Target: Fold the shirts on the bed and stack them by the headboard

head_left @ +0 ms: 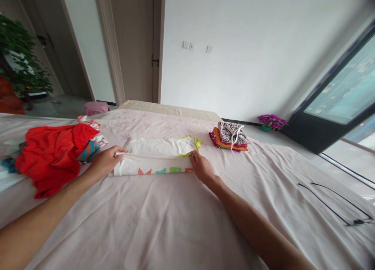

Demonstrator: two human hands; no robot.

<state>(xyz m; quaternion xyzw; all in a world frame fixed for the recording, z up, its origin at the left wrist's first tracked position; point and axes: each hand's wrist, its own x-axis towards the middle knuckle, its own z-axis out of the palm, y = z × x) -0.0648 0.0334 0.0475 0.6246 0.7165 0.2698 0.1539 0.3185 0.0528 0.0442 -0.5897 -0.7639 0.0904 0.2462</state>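
Note:
A white shirt with coloured letters and yellow-green trim lies partly folded on the bed, its near part doubled over into a flat band. My left hand pinches the left end of the fold between thumb and fingers. At the other end, my right hand grips the fabric beside the yellow trim, its fingers closed on the edge. A yellow bow sticks out just above my right hand. The cloth stretches taut between both hands.
A crumpled red garment tops a loose clothes heap at left. Folded clothes form a small stack at right. Glasses lie on the pale sheet. Beyond the bed are a pink stool and purple flowers.

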